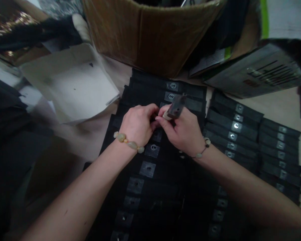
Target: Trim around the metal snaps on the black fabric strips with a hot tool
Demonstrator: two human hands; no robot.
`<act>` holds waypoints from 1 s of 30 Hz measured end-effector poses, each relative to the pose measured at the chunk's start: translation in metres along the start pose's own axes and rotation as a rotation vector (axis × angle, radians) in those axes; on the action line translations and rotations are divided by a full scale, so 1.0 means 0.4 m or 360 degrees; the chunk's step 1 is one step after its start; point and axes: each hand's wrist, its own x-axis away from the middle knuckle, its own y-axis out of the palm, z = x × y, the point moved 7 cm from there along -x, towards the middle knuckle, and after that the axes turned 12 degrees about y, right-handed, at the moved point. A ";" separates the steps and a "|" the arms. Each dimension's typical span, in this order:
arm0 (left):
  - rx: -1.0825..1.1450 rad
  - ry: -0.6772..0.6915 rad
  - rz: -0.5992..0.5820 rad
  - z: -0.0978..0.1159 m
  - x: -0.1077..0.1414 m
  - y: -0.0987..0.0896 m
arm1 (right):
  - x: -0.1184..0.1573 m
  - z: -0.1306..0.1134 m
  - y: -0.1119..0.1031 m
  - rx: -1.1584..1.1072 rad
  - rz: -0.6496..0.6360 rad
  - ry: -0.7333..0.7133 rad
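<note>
My left hand [137, 124] and my right hand [180, 131] meet over a long overlapping row of black fabric strips [150, 169], each with a grey patch and a small metal eyelet. My right thumb and fingers pinch a dark flat tab [176, 107] with small metal fittings, standing up from the row. My left fingertips close on the dark edge of a strip beside it, partly hidden by my fingers. A second group of similar strips [232, 135] lies to the right. A beaded stone bracelet [127, 141] circles my left wrist.
A brown cardboard box [150, 36] stands at the far edge, beside a white card sheet [75, 85] on the left. A grey printed package [254, 70] lies at upper right. Another person's gloved hand [81, 28] shows at upper left. Dark cloth fills the left side.
</note>
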 end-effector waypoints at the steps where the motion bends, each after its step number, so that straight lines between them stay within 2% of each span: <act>1: -0.0028 -0.0006 -0.0002 -0.002 0.001 0.001 | -0.001 -0.005 0.005 0.0068 -0.0007 0.0003; 4: -0.0056 -0.0024 -0.0030 -0.001 0.001 0.002 | 0.003 -0.009 0.007 0.0110 0.0084 0.0023; 6: -0.0021 -0.0053 -0.0058 0.005 -0.002 -0.002 | 0.011 0.008 0.000 -0.0049 0.0180 0.0068; 9: 0.0055 -0.0105 -0.0057 0.013 -0.019 -0.012 | 0.024 0.085 -0.026 -0.0476 0.0423 0.0331; 11: 0.0054 -0.0054 0.0046 0.022 -0.043 -0.023 | 0.031 0.147 -0.043 -0.0704 0.0614 0.0513; 13: 0.0013 0.0062 0.0158 0.029 -0.073 -0.026 | 0.026 0.189 -0.053 -0.0821 0.0713 0.0568; 15: -0.0024 0.0143 0.0165 0.026 -0.099 -0.015 | 0.008 0.208 -0.056 -0.0858 0.0695 0.0530; 17: -0.0041 0.0166 0.0087 0.014 -0.118 0.003 | -0.011 0.211 -0.056 -0.0853 0.0637 0.0474; 22: -0.0007 0.0272 -0.0065 0.002 -0.126 0.017 | -0.033 0.184 -0.057 -0.0733 0.0515 0.0337; 27: -0.0020 0.0290 0.0014 -0.004 -0.120 0.010 | -0.031 0.163 -0.050 -0.0655 0.0430 0.0247; 30: -0.0014 0.0306 0.0055 -0.006 -0.118 0.011 | -0.029 0.163 -0.050 -0.0590 0.0464 0.0251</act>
